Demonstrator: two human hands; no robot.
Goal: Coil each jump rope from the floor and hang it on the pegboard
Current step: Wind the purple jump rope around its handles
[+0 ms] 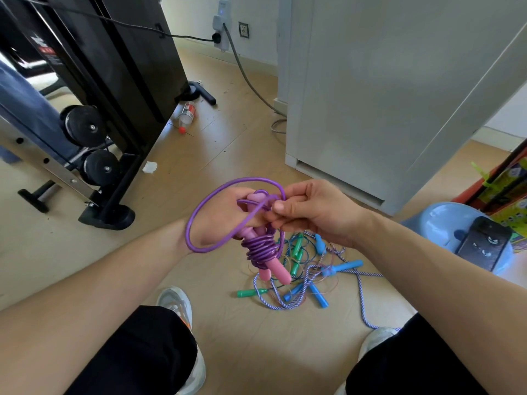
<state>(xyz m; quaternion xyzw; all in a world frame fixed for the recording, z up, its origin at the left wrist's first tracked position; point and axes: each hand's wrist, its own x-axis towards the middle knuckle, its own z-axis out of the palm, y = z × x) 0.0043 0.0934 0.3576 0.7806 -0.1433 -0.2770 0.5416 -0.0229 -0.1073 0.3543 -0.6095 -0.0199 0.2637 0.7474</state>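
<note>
A purple jump rope with two pink handles hangs in front of me, its cord wound in tight turns around the handles. My left hand grips the upper ends of the handles. A loose purple loop arcs over that hand and down past its wrist. My right hand pinches the cord at the top of the bundle. On the floor below lies a tangle of other jump ropes with blue and green handles. No pegboard is in view.
A black exercise machine stands at the left. A white cabinet is at the right, a light blue stool with a dark phone on it beside it. A plastic bottle lies on the floor. My knees and shoes fill the bottom edge.
</note>
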